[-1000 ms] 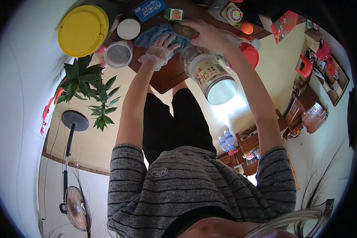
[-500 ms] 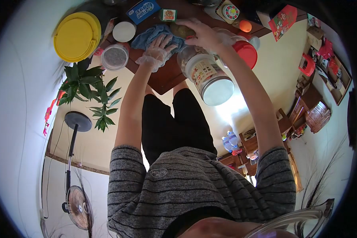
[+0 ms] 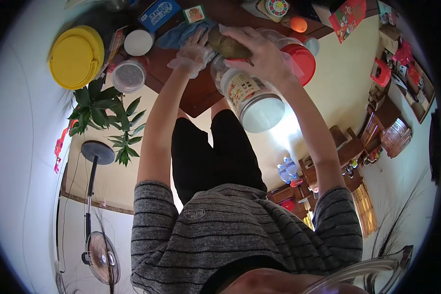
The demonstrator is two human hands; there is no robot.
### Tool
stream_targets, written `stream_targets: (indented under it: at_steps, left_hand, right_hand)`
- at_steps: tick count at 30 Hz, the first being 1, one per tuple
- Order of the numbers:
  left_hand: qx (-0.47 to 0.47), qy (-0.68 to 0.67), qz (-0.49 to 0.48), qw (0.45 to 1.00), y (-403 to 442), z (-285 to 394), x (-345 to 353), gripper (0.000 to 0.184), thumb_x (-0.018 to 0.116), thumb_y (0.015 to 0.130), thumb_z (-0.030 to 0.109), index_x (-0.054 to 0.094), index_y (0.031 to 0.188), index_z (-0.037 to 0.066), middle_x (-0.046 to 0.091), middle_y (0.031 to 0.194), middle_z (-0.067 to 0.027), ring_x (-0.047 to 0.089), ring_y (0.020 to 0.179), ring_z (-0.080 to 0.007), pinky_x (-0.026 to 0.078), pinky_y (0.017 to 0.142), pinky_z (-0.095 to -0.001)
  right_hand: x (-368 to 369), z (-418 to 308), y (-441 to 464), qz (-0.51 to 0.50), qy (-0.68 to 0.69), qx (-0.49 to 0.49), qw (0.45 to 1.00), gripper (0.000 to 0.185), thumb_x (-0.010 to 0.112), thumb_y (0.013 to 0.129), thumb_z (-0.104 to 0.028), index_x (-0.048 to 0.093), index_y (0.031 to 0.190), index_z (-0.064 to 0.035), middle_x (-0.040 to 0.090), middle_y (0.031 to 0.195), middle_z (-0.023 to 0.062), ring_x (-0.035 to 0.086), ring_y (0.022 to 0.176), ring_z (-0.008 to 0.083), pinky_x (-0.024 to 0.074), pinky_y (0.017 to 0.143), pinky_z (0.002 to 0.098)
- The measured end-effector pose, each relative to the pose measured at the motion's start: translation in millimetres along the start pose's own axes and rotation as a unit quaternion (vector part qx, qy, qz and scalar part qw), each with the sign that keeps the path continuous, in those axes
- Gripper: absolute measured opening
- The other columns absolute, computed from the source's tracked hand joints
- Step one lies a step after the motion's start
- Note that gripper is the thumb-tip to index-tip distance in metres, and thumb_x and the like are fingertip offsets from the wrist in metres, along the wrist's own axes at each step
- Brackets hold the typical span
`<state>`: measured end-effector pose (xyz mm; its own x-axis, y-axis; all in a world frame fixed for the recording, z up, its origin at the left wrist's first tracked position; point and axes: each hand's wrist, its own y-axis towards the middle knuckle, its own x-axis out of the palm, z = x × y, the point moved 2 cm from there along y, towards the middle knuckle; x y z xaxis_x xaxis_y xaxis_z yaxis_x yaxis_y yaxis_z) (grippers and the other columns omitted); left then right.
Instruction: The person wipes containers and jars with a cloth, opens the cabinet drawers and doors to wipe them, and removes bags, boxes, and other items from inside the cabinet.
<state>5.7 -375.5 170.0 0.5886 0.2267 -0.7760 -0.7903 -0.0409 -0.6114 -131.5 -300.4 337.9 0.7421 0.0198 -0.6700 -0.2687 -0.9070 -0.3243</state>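
My left hand (image 3: pixel 193 51), in a clear plastic glove, rests on a crumpled blue cloth (image 3: pixel 174 36) with its fingers stretched out. Its fingertips come close to a dark olive-brown oblong thing (image 3: pixel 226 45); whether they touch it I cannot tell. Around that thing's far side curls my right hand (image 3: pixel 264 54), also in a clear glove; its kind is not plain. Just below the right hand a clear plastic jar (image 3: pixel 245 93) with a printed label stands by the table edge. A red-lidded container (image 3: pixel 301 63) is beside the right wrist.
On the left of the brown table (image 3: pixel 201 100) are a yellow-lidded tub (image 3: pixel 76 58), a white-lidded jar (image 3: pixel 138 43) and a clear-topped jar (image 3: pixel 129 77). A blue box (image 3: pixel 159 14), a small green box (image 3: pixel 194 14) and an orange ball-like thing (image 3: pixel 299 24) lie farther back. A leafy plant (image 3: pixel 100 108) stands left.
The olive-brown thing shows more fully now, closer to me and in my right hand's grasp. My left hand remains on the cloth. The whole view has shifted slightly.
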Motion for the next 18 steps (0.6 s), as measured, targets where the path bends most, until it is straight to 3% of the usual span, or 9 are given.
stream_targets:
  at_steps: [5,8,10,12,15,18]
  left_hand:
    - [-0.048,-0.219,0.114,0.968,63.0,9.4,22.1,0.078,0.061,0.075,0.046,0.023,0.141,0.027,0.011,0.148,-0.0038,0.017,0.135,-0.0220,0.016,0.111,-0.0336]
    - [-0.056,-0.257,0.098,0.960,67.5,12.8,-11.1,0.070,0.063,0.076,0.038,0.031,0.137,0.025,0.019,0.145,-0.0040,0.022,0.132,-0.0242,0.023,0.108,-0.0382]
    - [-0.060,-0.260,0.081,0.960,32.1,9.0,-77.8,0.063,0.063,0.077,0.033,0.037,0.134,0.024,0.025,0.142,-0.0044,0.028,0.128,-0.0257,0.029,0.104,-0.0413]
    - [-0.056,-0.179,0.077,0.979,26.4,10.9,-79.5,0.054,0.062,0.078,0.030,0.043,0.128,0.024,0.032,0.137,-0.0046,0.033,0.124,-0.0266,0.032,0.099,-0.0426]
    - [-0.029,-0.144,0.109,0.983,10.2,9.4,-48.1,0.047,0.061,0.078,0.028,0.047,0.123,0.025,0.038,0.132,-0.0048,0.037,0.119,-0.0262,0.034,0.096,-0.0428]
    - [-0.030,-0.156,0.099,0.982,-24.3,3.0,-4.5,0.043,0.061,0.077,0.027,0.050,0.119,0.026,0.041,0.127,-0.0047,0.041,0.114,-0.0265,0.036,0.093,-0.0428]
  right_hand:
    - [-48.3,-25.9,-15.0,0.098,0.098,-0.004,0.990,0.055,0.075,0.067,-0.015,0.054,0.118,-0.0074,0.056,0.112,0.0104,0.056,0.099,0.0218,0.0470,0.085,0.0317]
    - [-58.7,-29.8,-28.1,0.155,0.166,0.033,0.973,0.055,0.077,0.067,-0.014,0.055,0.116,-0.0068,0.056,0.109,0.0093,0.055,0.101,0.0206,0.0479,0.084,0.0304]
    - [-63.5,-35.5,-37.1,0.181,0.228,0.073,0.954,0.054,0.078,0.066,-0.013,0.056,0.115,-0.0076,0.055,0.108,0.0084,0.055,0.101,0.0195,0.0484,0.083,0.0299]
    - [-68.8,-40.6,-44.4,0.194,0.301,0.115,0.927,0.054,0.079,0.065,-0.010,0.057,0.114,-0.0084,0.055,0.107,0.0071,0.054,0.100,0.0161,0.0484,0.082,0.0291]
    - [-72.9,-42.5,-51.8,0.214,0.253,0.121,0.936,0.057,0.080,0.063,-0.007,0.057,0.115,-0.0092,0.054,0.108,0.0057,0.055,0.098,0.0144,0.0490,0.082,0.0294]
    - [-68.7,-42.7,-56.6,0.220,0.322,0.159,0.907,0.059,0.080,0.061,-0.006,0.056,0.115,-0.0078,0.053,0.108,0.0057,0.056,0.096,0.0147,0.0483,0.083,0.0289]
